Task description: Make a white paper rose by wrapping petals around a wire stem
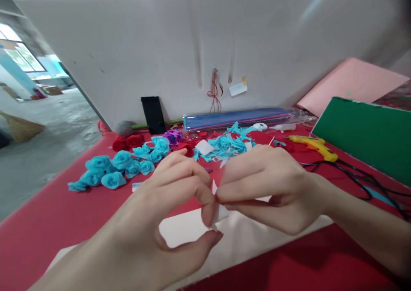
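Note:
My left hand (170, 201) pinches a small white piece (222, 213), which looks like paper, between thumb and bent fingers. Just right of it, my right hand (272, 184) has its thumb and fingers pressed together at the upper edge of the same piece, where a white tip pokes up. My fingers cover much of the piece, so its full shape is hidden. Both hands are above a long white sheet (244, 248) lying on the red table (308, 256). The right hand is slightly blurred.
Blue paper flowers (114, 179) are grouped at left, near red ones (128, 142) and a purple one (173, 137). Blue scraps (224, 145) lie behind my hands. A phone (153, 114) leans on the white board (144, 47). A yellow glue gun (313, 144) and green board (362, 137) are right.

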